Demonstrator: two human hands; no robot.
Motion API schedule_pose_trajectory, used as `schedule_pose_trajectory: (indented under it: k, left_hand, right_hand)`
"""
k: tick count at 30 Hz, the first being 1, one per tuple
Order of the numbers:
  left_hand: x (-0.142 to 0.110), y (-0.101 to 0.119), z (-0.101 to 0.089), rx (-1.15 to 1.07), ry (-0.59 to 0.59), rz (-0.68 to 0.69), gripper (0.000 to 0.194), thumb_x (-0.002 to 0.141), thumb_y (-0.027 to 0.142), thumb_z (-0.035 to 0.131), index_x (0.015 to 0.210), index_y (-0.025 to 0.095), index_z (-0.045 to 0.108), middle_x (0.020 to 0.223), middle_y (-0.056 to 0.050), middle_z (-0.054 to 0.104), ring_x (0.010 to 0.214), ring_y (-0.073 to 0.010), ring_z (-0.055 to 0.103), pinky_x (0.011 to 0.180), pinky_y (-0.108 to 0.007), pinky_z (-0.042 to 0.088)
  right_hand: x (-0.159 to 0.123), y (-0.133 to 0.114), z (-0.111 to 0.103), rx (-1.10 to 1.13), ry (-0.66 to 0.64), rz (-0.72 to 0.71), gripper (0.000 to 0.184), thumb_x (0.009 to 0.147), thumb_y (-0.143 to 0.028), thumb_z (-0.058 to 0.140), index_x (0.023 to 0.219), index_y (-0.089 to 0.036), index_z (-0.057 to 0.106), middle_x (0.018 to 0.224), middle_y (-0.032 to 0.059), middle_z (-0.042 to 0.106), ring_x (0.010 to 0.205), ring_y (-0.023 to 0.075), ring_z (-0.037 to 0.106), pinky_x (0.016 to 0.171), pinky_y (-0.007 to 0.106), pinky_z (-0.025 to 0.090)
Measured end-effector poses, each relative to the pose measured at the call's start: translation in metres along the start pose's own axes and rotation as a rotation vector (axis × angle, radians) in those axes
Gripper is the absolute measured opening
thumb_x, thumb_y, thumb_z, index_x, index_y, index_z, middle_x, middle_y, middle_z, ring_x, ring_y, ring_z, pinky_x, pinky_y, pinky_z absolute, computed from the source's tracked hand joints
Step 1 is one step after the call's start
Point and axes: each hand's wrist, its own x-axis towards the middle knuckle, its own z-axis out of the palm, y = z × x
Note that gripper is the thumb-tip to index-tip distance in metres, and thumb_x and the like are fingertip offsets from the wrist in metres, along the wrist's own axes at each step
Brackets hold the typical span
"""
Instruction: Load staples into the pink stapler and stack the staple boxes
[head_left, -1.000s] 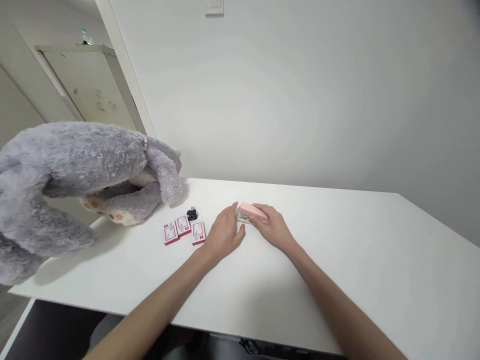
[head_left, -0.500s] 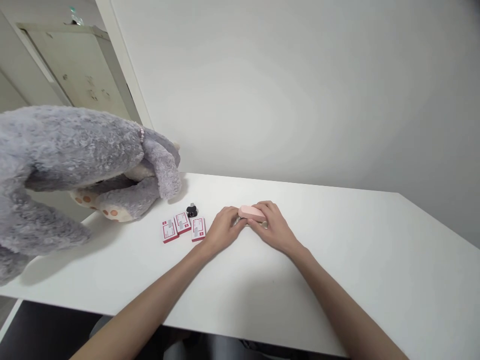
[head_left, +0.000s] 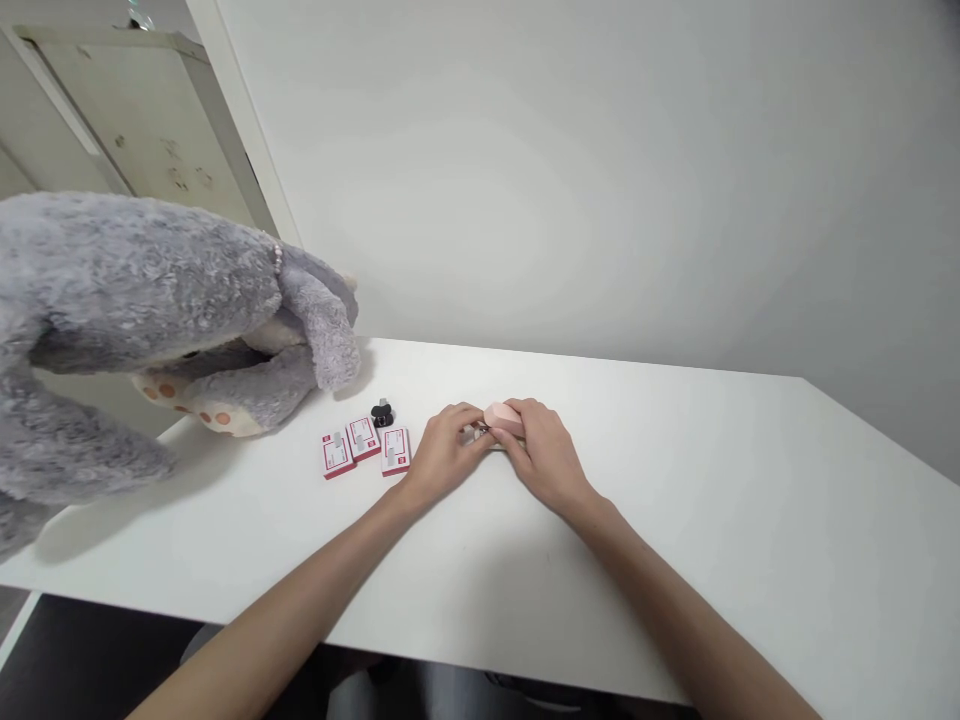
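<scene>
A small pink stapler [head_left: 504, 417] lies on the white table with its metal and pale lower part partly showing. My right hand [head_left: 546, 445] is closed around its right end, with the thumb along the near side. At its left end, my left hand [head_left: 448, 447] has curled fingers and a thumb gripping the lower part. My fingers hide much of the stapler's base. To the left of my left hand lie three small red-and-white boxes [head_left: 395, 451]. Just behind them is a small black staple remover [head_left: 382, 413].
A large grey plush toy [head_left: 172, 280] leans over the table's left side. The white table [head_left: 675, 530] stretches to the right. A pale wall [head_left: 562, 200] rises behind it, and a metal cabinet [head_left: 142, 120] stands beyond on the left.
The pink top has turned slightly, and my right hand covers more of its right end. More metal shows by my left fingers. The view has shifted a little.
</scene>
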Motion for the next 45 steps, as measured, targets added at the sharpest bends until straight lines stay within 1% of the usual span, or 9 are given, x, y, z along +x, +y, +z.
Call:
schedule_pose_trajectory:
  k: [11,20,23,27,31,34,38,42,45]
  left_hand:
    - [-0.0009,0.0051,-0.0005,0.077,0.006,0.055,0.012,0.093,0.033,0.066,0.090,0.023,0.071,0.091,-0.004,0.071,0.089,-0.0224,0.062,0.081,-0.035,0.047]
    - [-0.0021,0.0032,0.0008,0.111,0.006,0.049,0.016,0.093,0.036,0.066,0.086,0.022,0.068,0.088,-0.003,0.070,0.085,-0.0213,0.061,0.076,-0.035,0.046]
    - [-0.0027,0.0029,0.0019,0.113,-0.024,0.038,0.018,0.090,0.040,0.070,0.086,0.023,0.068,0.084,-0.003,0.070,0.082,-0.0217,0.062,0.074,-0.035,0.046]
    - [-0.0040,0.0027,0.0035,0.117,-0.046,0.048,0.014,0.088,0.037,0.074,0.088,0.024,0.069,0.087,-0.002,0.072,0.086,-0.0231,0.063,0.076,-0.036,0.048]
    - [-0.0049,0.0005,0.0047,0.147,-0.055,0.042,0.013,0.089,0.037,0.074,0.090,0.025,0.068,0.086,-0.002,0.071,0.088,-0.0238,0.063,0.077,-0.037,0.047]
    - [-0.0051,-0.0011,0.0052,0.150,-0.060,0.032,0.013,0.089,0.035,0.074,0.093,0.025,0.068,0.092,-0.001,0.072,0.091,-0.0240,0.063,0.080,-0.038,0.047]
    - [-0.0058,0.0000,0.0052,0.139,-0.068,0.053,0.015,0.091,0.035,0.071,0.099,0.024,0.066,0.097,-0.002,0.072,0.093,-0.0237,0.064,0.084,-0.039,0.048]
    - [-0.0075,0.0027,0.0048,0.133,-0.072,0.093,0.021,0.092,0.036,0.069,0.108,0.024,0.063,0.101,-0.003,0.070,0.094,-0.0229,0.064,0.086,-0.039,0.049]
    - [-0.0090,0.0059,0.0038,0.136,-0.081,0.150,0.026,0.090,0.032,0.068,0.113,0.024,0.060,0.101,-0.003,0.068,0.093,-0.0224,0.064,0.086,-0.038,0.049]
  right_hand:
    - [0.0002,0.0006,0.0027,0.002,0.007,0.020,0.026,0.105,-0.040,0.046,0.123,-0.026,0.057,0.114,0.0107,0.067,0.100,0.0314,0.061,0.091,0.047,0.048]
    - [-0.0004,0.0018,0.0040,-0.008,0.009,0.015,0.027,0.105,-0.041,0.044,0.122,-0.025,0.058,0.113,0.0113,0.067,0.101,0.0312,0.061,0.091,0.048,0.048]
    - [-0.0011,0.0006,0.0040,0.084,0.049,0.102,0.032,0.106,-0.046,0.042,0.127,-0.025,0.054,0.119,0.0109,0.066,0.103,0.0301,0.062,0.089,0.046,0.050]
    - [-0.0020,-0.0039,0.0041,0.280,0.062,0.219,0.040,0.107,-0.054,0.039,0.135,-0.027,0.046,0.126,0.0098,0.064,0.106,0.0276,0.064,0.086,0.041,0.052]
    - [-0.0013,-0.0068,0.0045,0.447,0.050,0.236,0.038,0.108,-0.055,0.035,0.131,-0.027,0.045,0.122,0.0090,0.064,0.102,0.0239,0.065,0.083,0.039,0.054]
    - [-0.0003,-0.0071,0.0045,0.527,0.066,0.241,0.036,0.109,-0.055,0.033,0.127,-0.027,0.046,0.123,0.0088,0.063,0.104,0.0223,0.065,0.086,0.038,0.055]
    - [0.0004,-0.0064,0.0048,0.588,0.095,0.236,0.036,0.109,-0.057,0.033,0.126,-0.027,0.046,0.123,0.0090,0.063,0.111,0.0223,0.065,0.093,0.040,0.055]
    - [0.0002,-0.0067,0.0045,0.624,0.098,0.240,0.035,0.109,-0.057,0.033,0.121,-0.028,0.048,0.123,0.0083,0.063,0.107,0.0219,0.066,0.093,0.041,0.055]
    - [0.0001,-0.0074,0.0041,0.622,0.107,0.234,0.034,0.109,-0.056,0.033,0.114,-0.027,0.049,0.123,0.0087,0.064,0.113,0.0232,0.065,0.094,0.041,0.055]
